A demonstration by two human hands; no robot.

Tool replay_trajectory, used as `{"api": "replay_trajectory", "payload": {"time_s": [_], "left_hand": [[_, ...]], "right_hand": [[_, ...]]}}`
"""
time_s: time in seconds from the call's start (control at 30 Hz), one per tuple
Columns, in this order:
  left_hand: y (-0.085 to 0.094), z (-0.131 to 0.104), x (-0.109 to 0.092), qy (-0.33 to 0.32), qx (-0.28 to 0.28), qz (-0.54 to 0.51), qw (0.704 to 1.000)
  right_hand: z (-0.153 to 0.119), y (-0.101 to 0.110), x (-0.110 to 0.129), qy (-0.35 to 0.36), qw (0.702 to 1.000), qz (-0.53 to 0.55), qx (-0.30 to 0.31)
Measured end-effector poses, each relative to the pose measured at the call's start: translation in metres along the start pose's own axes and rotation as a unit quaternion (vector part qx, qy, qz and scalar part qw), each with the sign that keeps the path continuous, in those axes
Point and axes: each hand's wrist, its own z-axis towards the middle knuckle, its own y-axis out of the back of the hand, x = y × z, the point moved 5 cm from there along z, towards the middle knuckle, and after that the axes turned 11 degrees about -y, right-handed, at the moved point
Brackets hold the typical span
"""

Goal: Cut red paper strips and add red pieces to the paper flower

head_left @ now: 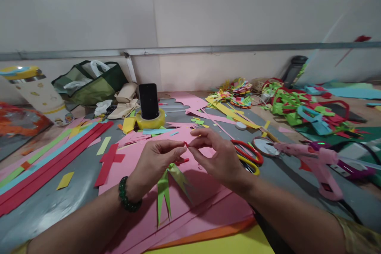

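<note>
Between the fingertips of both hands is a small strip of red paper [185, 144]. My left hand [157, 162], with a green bead bracelet on its wrist, pinches one end. My right hand [218, 158] pinches the other end with thumb and forefinger. Just below my left fingers lies a green paper piece with pointed, notched tails [163, 195], and a bit of red shows above it. Under both hands spread stacked pink paper sheets [205, 214]. A red paper cross shape [109, 162] lies to the left of my left hand.
Scissors with red and yellow handles [248, 154] lie right of my right hand, near a pink glue gun [318, 162]. A phone [149, 101] stands in a yellow tape roll [151, 122]. Long paper strips [56, 152] lie left; green and red paper pieces [291, 107] are heaped right.
</note>
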Motion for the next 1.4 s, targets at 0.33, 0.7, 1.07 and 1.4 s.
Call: {"api": "replay_trajectory", "payload": {"time_s": [0.33, 0.7, 1.07, 1.4], "left_hand": [[0.0004, -0.0016, -0.0003, 0.004, 0.011, -0.016, 1.000], [-0.0010, -0.0014, -0.0008, 0.002, 0.021, -0.003, 1.000], [-0.0009, 0.0003, 0.0029, 0.001, 0.034, 0.008, 0.999], [0.0005, 0.0004, 0.0014, 0.000, 0.023, 0.010, 1.000]], "right_hand": [[-0.0081, -0.0021, 0.0094, 0.121, 0.987, -0.106, -0.016], [-0.0089, -0.0041, 0.0083, 0.097, 0.988, -0.116, 0.007], [-0.0094, -0.0060, 0.0100, 0.137, 0.979, -0.151, 0.003], [-0.0047, -0.0043, 0.0060, 0.056, 0.994, -0.085, 0.035]]}}
